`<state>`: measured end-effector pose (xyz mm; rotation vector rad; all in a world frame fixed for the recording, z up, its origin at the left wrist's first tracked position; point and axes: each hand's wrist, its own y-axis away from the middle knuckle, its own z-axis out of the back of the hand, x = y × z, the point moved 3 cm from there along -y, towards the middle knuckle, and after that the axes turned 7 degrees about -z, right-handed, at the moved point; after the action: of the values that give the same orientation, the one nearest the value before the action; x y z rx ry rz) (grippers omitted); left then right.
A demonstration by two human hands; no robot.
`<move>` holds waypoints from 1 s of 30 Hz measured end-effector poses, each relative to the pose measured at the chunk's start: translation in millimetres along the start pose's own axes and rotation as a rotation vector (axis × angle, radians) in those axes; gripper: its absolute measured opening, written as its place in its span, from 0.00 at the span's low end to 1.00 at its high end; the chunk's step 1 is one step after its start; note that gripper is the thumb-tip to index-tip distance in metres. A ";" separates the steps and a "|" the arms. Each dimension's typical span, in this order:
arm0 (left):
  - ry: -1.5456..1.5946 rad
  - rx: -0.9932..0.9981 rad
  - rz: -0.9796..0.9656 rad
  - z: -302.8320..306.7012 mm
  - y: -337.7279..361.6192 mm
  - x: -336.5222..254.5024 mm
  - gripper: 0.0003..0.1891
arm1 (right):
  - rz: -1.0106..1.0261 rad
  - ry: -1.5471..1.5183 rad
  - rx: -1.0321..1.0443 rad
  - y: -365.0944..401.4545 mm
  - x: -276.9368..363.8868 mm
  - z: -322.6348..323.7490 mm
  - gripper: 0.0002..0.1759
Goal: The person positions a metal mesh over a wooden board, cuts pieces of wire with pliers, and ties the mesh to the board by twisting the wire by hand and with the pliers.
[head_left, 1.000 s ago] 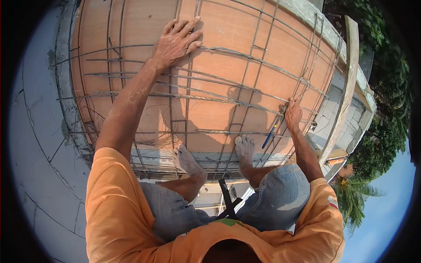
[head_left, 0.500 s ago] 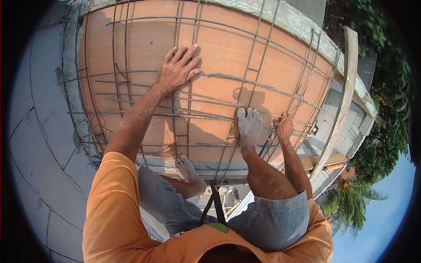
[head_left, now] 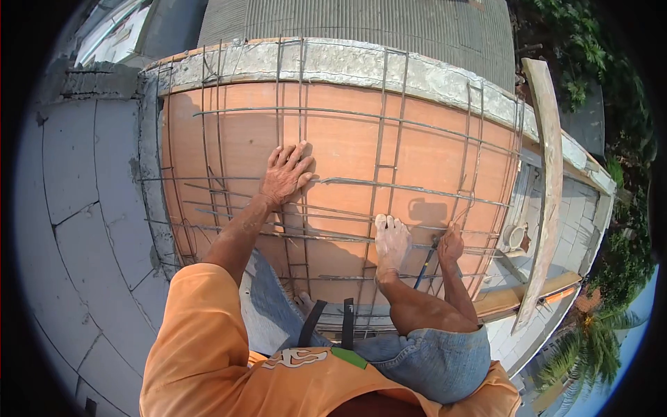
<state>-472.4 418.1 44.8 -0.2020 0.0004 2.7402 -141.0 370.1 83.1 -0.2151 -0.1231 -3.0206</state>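
Observation:
My left hand [head_left: 285,174] lies flat with spread fingers on the steel rebar grid [head_left: 389,132] over the orange plywood formwork [head_left: 340,146]. Further right, my right hand [head_left: 450,244] presses down on the bars and grips a blue-handled tool [head_left: 422,270] that points down toward me. My bare right foot [head_left: 391,242] stands on the bars just left of that hand. My left foot [head_left: 303,303] is mostly hidden under my knee near the slab's front edge.
A concrete rim [head_left: 333,62] borders the far edge of the formwork. A grey block wall [head_left: 76,208] runs along the left. A long wooden plank [head_left: 549,187] leans at the right edge, beyond it a drop to trees and roofs.
My right foot has stepped forward onto the bars beside my right hand. My head has risen and pulled back, so the whole slab and its far rim now show.

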 end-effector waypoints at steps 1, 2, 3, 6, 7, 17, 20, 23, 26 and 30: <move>0.018 0.057 0.016 -0.6 0.6 -0.5 0.22 | 0.020 -0.019 0.008 -0.2 6.6 -4.9 0.15; 0.024 0.057 0.015 -3.7 0.4 0.7 0.22 | 0.005 -0.035 0.015 -7.6 -5.6 -3.8 0.15; 0.035 0.060 0.012 -7.8 1.6 0.0 0.22 | -0.043 -0.047 0.017 -10.7 -21.3 0.8 0.14; 0.035 0.070 -0.037 -3.0 -3.3 -3.3 0.23 | -0.263 -0.092 0.023 -26.9 -116.0 29.8 0.13; 0.031 0.089 -0.014 -4.9 -2.4 -2.8 0.23 | -0.346 -0.106 0.023 -27.1 -142.4 39.1 0.13; 0.043 0.140 -0.006 -8.5 -3.3 -1.7 0.25 | -0.428 -0.121 -0.282 -12.1 -208.3 12.6 0.14; 0.057 0.123 -0.022 0.1 -7.3 -3.6 0.26 | -0.663 -0.315 -0.081 -32.6 -193.9 54.0 0.16; 0.097 0.007 0.035 22.7 -21.7 -20.0 0.26 | -0.740 -0.539 -0.003 -41.9 -187.3 88.8 0.16; 0.215 -0.094 0.052 39.4 -72.8 -37.6 0.24 | -0.510 -0.482 0.038 -44.8 -180.4 87.8 0.15; 0.956 0.022 0.191 51.9 -163.1 -78.9 0.27 | -0.611 -0.882 0.319 -75.4 -121.8 113.7 0.19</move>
<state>-345.2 540.0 111.8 -1.5241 0.3188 2.5338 -14.4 467.5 172.1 -1.7154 -0.8593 -3.0958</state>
